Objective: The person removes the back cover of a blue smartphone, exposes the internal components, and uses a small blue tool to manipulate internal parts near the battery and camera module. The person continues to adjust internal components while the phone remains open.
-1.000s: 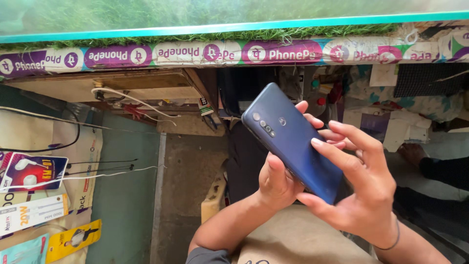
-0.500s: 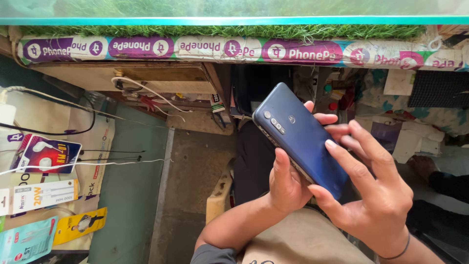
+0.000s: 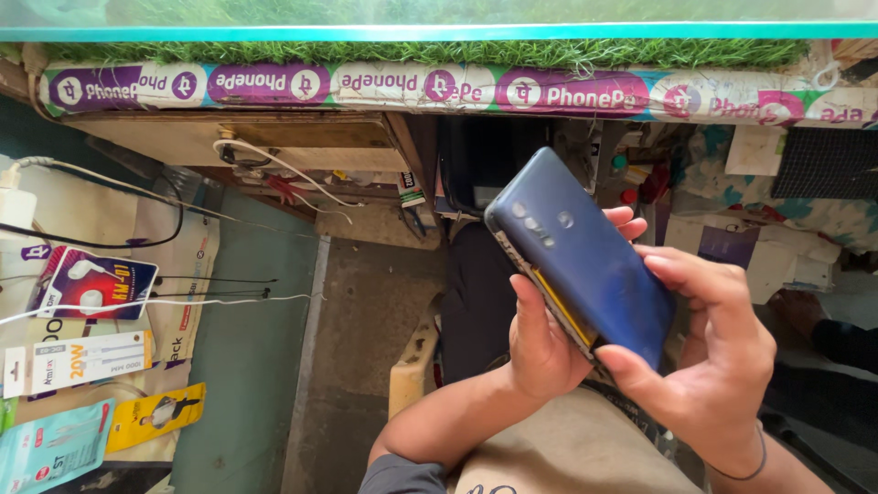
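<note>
Both hands were clamped on the blue phone (image 3: 585, 256), held between them: the left hand (image 3: 544, 343) gripped its lower edge, the right hand (image 3: 713, 366) pried at the back cover. It looked light, slick, stiff; thin plastic, best held by its edges

You have one dark blue phone (image 3: 585, 261) in view, its back cover lifted along one edge, with two hands on it: your left hand (image 3: 544, 343) and your right hand (image 3: 713, 366). One thin band (image 3: 745, 467) sits on the right wrist. At the left, count four hanging accessory packets (image 3: 78, 361): one red-and-purple, one white, one yellow, one light blue. One strip of green artificial turf (image 3: 412, 52) runs along the top.
</note>
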